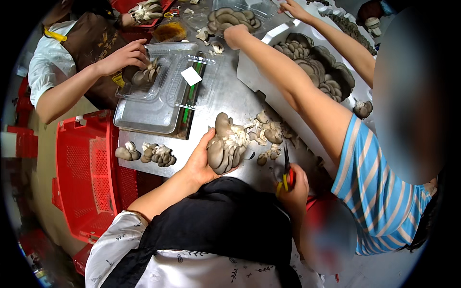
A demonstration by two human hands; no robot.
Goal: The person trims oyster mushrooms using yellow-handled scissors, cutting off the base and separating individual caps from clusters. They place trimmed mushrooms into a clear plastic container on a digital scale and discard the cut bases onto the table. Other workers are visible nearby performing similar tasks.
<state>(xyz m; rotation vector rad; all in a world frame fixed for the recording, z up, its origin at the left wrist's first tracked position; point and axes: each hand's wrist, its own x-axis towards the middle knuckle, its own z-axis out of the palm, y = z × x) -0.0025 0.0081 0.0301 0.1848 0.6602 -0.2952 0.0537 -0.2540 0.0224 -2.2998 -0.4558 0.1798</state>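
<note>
My left hand [201,162] holds a large cluster of oyster mushrooms [227,144] above the metal table [230,84], its pale torn base turned up and to the right. In my right hand [297,187] are scissors [287,172] with red and yellow handles, their dark blades pointing away from me, a little right of the cluster. Trimmed mushroom pieces and stem scraps [270,133] lie beyond the blades. Small mushroom clumps [158,154] rest near the table edge at the left. Whether the scissor blades are parted is hard to tell.
A scale with a metal pan [144,115] bears a clear plastic clamshell box [169,81]; a co-worker's hand [133,57] touches mushrooms in it. A red crate [86,172] stands at left. Another co-worker's arm [288,79] crosses a white foam box [252,72] of mushrooms at right.
</note>
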